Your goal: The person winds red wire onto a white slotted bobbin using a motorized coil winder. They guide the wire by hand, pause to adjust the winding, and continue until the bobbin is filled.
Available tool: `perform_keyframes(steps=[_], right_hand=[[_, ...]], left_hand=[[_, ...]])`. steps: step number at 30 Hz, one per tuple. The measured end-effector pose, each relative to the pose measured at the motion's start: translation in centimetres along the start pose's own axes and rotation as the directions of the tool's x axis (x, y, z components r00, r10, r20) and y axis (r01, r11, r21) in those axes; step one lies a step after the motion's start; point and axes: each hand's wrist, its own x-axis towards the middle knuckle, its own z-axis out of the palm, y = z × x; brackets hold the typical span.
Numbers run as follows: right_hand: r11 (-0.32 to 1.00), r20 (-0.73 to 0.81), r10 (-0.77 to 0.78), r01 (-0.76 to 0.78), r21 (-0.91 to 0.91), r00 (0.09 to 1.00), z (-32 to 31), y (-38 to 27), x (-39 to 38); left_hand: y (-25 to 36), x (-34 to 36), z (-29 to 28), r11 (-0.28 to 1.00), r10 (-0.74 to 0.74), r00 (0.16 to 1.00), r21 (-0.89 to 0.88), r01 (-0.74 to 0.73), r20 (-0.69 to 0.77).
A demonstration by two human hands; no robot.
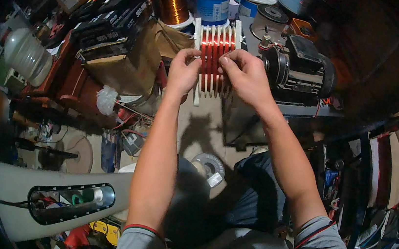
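Observation:
A white multi-slot coil former (pixel 212 77) wound with bands of red-copper wire (pixel 209 59) is held up in the middle, above the floor. My left hand (pixel 185 71) has its fingers curled round the former's left side, with the thumb against the windings and some fingertips hidden behind it. My right hand (pixel 242 73) is closed in a pinch at the right-hand windings, thumb and forefinger together; whatever lies between them is too small to make out. An electric motor (pixel 302 67) sits on a dark machine housing (pixel 247 140) just right of my right hand.
Wire spools (pixel 210 5) stand beyond the former. Cardboard boxes (pixel 117 71), a glass jar (pixel 27 56) and assorted clutter crowd the left. A pale curved panel (pixel 55 177) lies at lower left, a small reel (pixel 210 162) on the floor (pixel 194 124), and crowded racks (pixel 383 170) at right.

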Motion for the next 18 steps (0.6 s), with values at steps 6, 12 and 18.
perform_keyframes(steps=[6, 12, 18], right_hand=[[0.989, -0.054, 0.115, -0.119, -0.093, 0.992, 1.6, 1.6, 1.9], [0.935, 0.064, 0.309, -0.315, 0.161, 0.949, 1.1, 0.9, 2.8], [0.947, 0.070, 0.320, -0.317, -0.050, 0.945, 1.3, 0.5, 4.0]], left_hand=[[1.2, -0.5, 0.3, 0.989, 0.024, 0.998, 0.145, -0.032, 0.062], [1.1, -0.2, -0.2, 0.946, -0.007, 0.993, 0.324, -0.032, 0.121], [-0.3, 1.5, -0.8, 0.990, -0.035, 0.955, 0.138, -0.006, 0.294]])
